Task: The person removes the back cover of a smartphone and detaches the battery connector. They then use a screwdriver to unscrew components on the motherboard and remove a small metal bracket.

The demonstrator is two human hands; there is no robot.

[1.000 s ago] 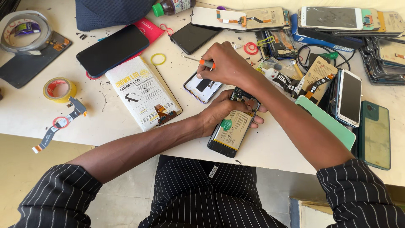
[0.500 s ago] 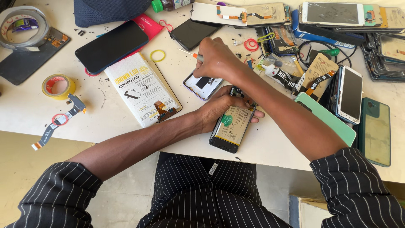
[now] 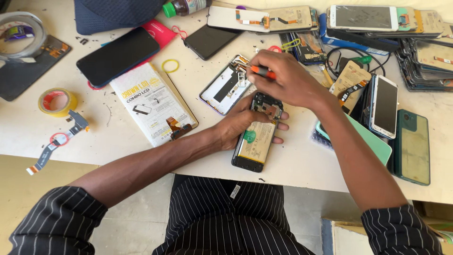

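Observation:
An opened phone [image 3: 257, 137] with its back off lies near the white table's front edge, its battery and circuit board showing. My left hand [image 3: 238, 123] wraps around it from the left and holds it flat. My right hand [image 3: 283, 78] hovers just above the phone's top end, closed on a small screwdriver [image 3: 259, 71] with an orange handle, tip pointing left. A removed phone back cover [image 3: 226, 86] lies just beyond my left hand.
A white parts box [image 3: 150, 103] and a dark phone [image 3: 118, 55] lie to the left, with yellow tape [image 3: 57, 101], a flex cable [image 3: 56, 141] and a tape roll [image 3: 21, 38]. Several phones, screens and cables crowd the back and right side [image 3: 384, 106].
My right hand with the screwdriver has shifted a little over the phone's top end. The left hand keeps its hold on the phone. The view moved closer.

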